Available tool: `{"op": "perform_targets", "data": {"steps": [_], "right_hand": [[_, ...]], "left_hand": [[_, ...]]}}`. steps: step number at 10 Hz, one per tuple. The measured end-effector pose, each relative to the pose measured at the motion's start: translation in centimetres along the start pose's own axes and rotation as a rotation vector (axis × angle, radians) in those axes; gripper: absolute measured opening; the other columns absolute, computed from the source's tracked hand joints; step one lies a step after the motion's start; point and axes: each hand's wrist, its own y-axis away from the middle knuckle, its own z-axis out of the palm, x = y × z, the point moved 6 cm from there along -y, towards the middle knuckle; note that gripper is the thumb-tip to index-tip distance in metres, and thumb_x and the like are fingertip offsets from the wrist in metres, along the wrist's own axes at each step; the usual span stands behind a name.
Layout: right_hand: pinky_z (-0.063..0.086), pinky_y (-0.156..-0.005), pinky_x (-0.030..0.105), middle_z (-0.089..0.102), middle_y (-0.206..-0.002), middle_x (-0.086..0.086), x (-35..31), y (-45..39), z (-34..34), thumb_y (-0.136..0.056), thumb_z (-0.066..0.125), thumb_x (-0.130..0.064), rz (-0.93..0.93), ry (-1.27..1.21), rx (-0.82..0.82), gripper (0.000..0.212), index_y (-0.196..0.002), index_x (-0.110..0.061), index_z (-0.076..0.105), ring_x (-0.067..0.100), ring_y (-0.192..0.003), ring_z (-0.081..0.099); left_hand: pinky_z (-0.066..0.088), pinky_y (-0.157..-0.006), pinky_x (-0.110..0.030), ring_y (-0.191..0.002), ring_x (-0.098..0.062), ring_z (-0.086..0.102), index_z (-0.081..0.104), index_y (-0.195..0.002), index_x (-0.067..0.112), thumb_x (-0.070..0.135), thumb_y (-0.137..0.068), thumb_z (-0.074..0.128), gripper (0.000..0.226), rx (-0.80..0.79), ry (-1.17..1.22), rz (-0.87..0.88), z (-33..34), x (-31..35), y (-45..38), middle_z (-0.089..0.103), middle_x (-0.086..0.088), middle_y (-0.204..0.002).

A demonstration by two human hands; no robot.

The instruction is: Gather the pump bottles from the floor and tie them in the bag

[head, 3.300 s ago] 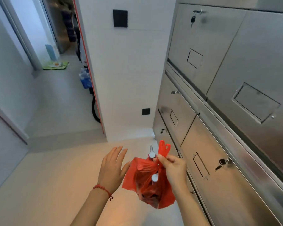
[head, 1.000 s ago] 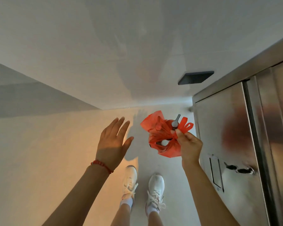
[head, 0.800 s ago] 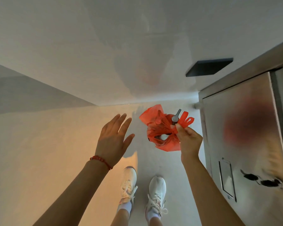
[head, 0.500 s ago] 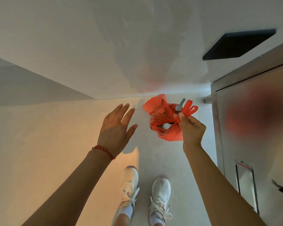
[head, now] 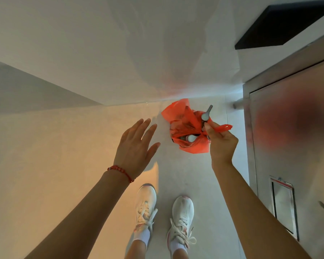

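A red plastic bag (head: 187,126) hangs above the floor at centre right, its handles pinched by my right hand (head: 221,144). Pump bottles sit inside it: a grey pump head (head: 207,114) pokes out at the top and a white cap (head: 191,138) shows through a gap lower down. The bag's handle ends (head: 223,127) stick out to the right past my fingers. My left hand (head: 136,148) hovers to the left of the bag with fingers spread, holding nothing and not touching it.
A stainless steel cabinet (head: 292,146) stands close on the right. A white wall (head: 101,53) rises ahead, with a black plate (head: 281,25) at the upper right. My feet in white sneakers (head: 146,204) stand on the pale floor (head: 45,165) below the bag.
The view has tipped from looking ahead to looking down at my feet. The bag stays in my right hand and has drifted slightly right; my left hand stays spread beside it.
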Motion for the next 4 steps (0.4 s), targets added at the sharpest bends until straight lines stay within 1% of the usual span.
{"op": "perform_targets", "data": {"steps": [1,2,3,4], "right_hand": [[0.051,-0.084,0.032,0.069,-0.088,0.010,-0.2,1.0,-0.8,-0.079,0.069,-0.012,-0.023,0.015,0.006,0.017,-0.096,-0.010,0.068,0.023,-0.081,0.064],[0.049,-0.092,0.039,0.067,-0.096,0.014,-0.1,2.1,-1.6,-0.079,0.067,-0.004,-0.035,0.000,-0.010,0.026,-0.105,0.002,0.065,0.030,-0.091,0.064],[0.046,-0.098,0.045,0.066,-0.097,0.010,-0.5,3.2,-2.4,-0.079,0.065,0.000,-0.016,0.020,-0.015,0.032,-0.109,0.008,0.061,0.035,-0.100,0.062],[0.050,-0.094,0.035,0.063,-0.093,-0.004,-1.5,4.8,-3.1,-0.079,0.066,-0.002,-0.100,0.087,-0.026,0.030,-0.109,0.004,0.063,0.032,-0.097,0.062]], "left_hand": [[0.043,-0.093,-0.053,-0.120,-0.040,0.049,0.051,-0.123,0.003,0.034,-0.087,0.046,0.047,-0.009,-0.004,0.017,-0.1,0.8,0.5,0.054,-0.022,-0.128],[0.043,-0.093,-0.053,-0.120,-0.040,0.049,0.051,-0.124,0.004,0.039,-0.088,0.035,0.052,-0.024,0.001,0.014,-0.5,1.3,1.2,0.055,-0.022,-0.128],[0.043,-0.092,-0.054,-0.119,-0.040,0.050,0.051,-0.123,0.004,0.041,-0.089,0.037,0.052,-0.025,-0.004,0.014,-1.4,1.6,2.0,0.055,-0.022,-0.127],[0.043,-0.093,-0.054,-0.119,-0.040,0.050,0.051,-0.123,0.005,0.036,-0.090,0.044,0.046,0.011,-0.031,0.025,-2.2,2.3,3.1,0.055,-0.021,-0.128]]}}
